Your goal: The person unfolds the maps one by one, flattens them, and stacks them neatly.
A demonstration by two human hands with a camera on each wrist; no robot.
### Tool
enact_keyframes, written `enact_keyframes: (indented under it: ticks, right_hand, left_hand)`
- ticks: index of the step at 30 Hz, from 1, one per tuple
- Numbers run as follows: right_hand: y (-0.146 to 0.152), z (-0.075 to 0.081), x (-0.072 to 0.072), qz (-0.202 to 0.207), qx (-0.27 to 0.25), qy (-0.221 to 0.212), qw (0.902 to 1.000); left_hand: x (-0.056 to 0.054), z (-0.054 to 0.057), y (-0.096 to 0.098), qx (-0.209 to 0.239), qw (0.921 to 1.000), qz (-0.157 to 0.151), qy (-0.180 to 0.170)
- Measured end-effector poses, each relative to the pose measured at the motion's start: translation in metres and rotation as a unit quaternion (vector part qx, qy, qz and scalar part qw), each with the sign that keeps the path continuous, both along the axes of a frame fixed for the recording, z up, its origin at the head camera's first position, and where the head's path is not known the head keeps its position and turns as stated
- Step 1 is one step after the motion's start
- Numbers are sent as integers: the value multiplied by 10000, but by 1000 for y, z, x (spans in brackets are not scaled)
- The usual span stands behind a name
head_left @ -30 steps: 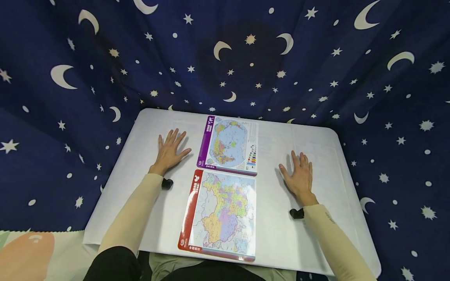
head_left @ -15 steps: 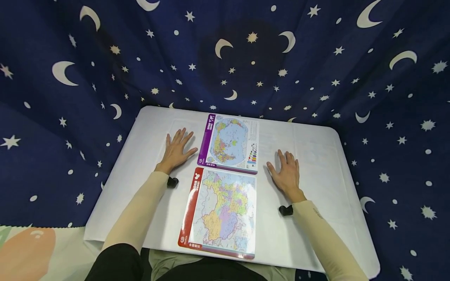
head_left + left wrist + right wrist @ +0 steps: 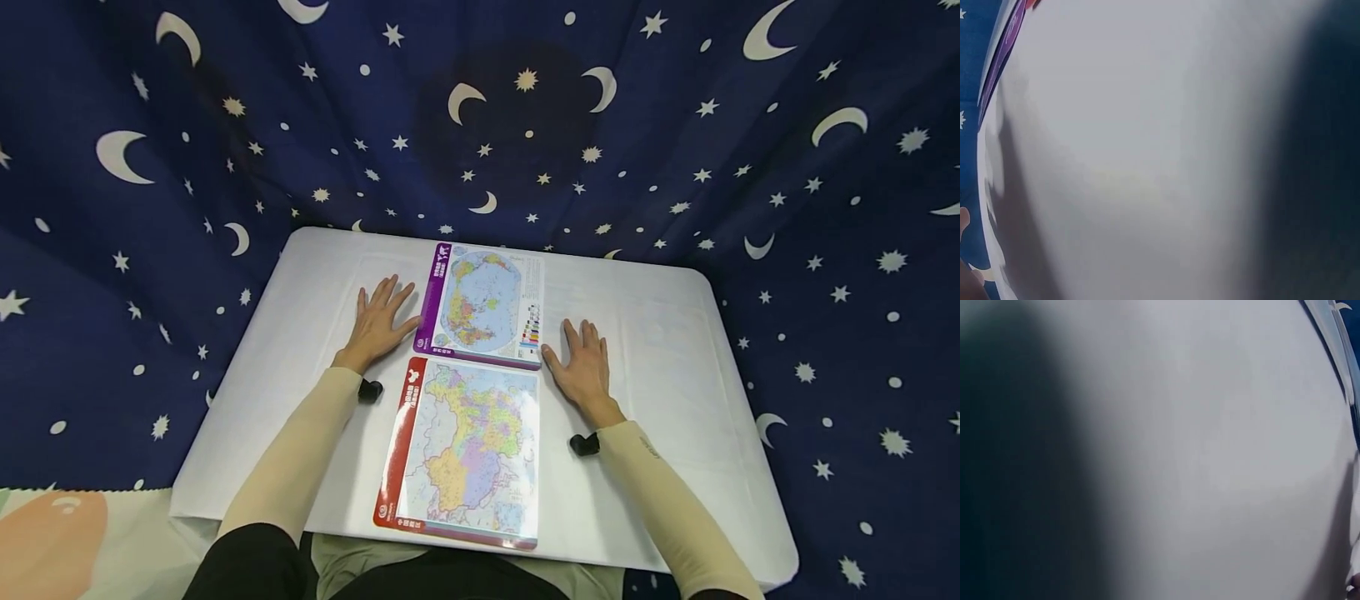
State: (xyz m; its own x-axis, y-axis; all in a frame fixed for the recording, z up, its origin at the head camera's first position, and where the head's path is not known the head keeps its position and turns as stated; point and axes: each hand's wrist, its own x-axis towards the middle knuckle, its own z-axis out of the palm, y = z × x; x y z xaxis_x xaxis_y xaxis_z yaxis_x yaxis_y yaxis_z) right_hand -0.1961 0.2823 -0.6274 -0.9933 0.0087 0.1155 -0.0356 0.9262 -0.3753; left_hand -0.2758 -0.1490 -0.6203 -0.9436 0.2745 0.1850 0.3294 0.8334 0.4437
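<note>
A world map sheet (image 3: 483, 304) with a purple band lies toward the back of the white table. Nearer the person lies a second map sheet (image 3: 465, 450) with a red band, its top edge close to the world map's lower edge. My left hand (image 3: 377, 323) is spread flat, its thumb tip right at the purple left edge. On the other side my right hand (image 3: 583, 362) has its fingers extended, the thumb at the world map's lower right corner. In the left wrist view the purple edge (image 3: 1004, 53) shows at the upper left, with fingertips (image 3: 964, 219) at the frame's border.
The white-covered table (image 3: 675, 375) has rounded corners. A dark blue curtain (image 3: 337, 108) with moons and stars surrounds its back and sides. Small black wrist cameras (image 3: 585, 444) sit under both forearms. A patterned cloth (image 3: 120, 533) shows at the lower left.
Both hands have moved inward toward the world map, the left to the right and the right to the left. Each thumb now reaches a side of it. The sheets lie as before.
</note>
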Motion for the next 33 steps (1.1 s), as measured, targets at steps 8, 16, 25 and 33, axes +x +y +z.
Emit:
enact_keyframes:
  ticks: [8,16,25,33]
  right_hand:
    - [-24,-1,-1,163,-86,-121,9998]
    - [-31,0,1,37,-141,-157,9998]
    - [-34,1,-4,10,-246,80,9997]
    - [-40,4,-3,-74,-533,225,9983]
  left_hand:
    - [4,2,0,70,10000,-54,-9]
    - [8,4,16,359,9992,-137,-134]
    - [9,9,26,613,9979,-185,25]
    - [12,13,33,660,9975,246,68]
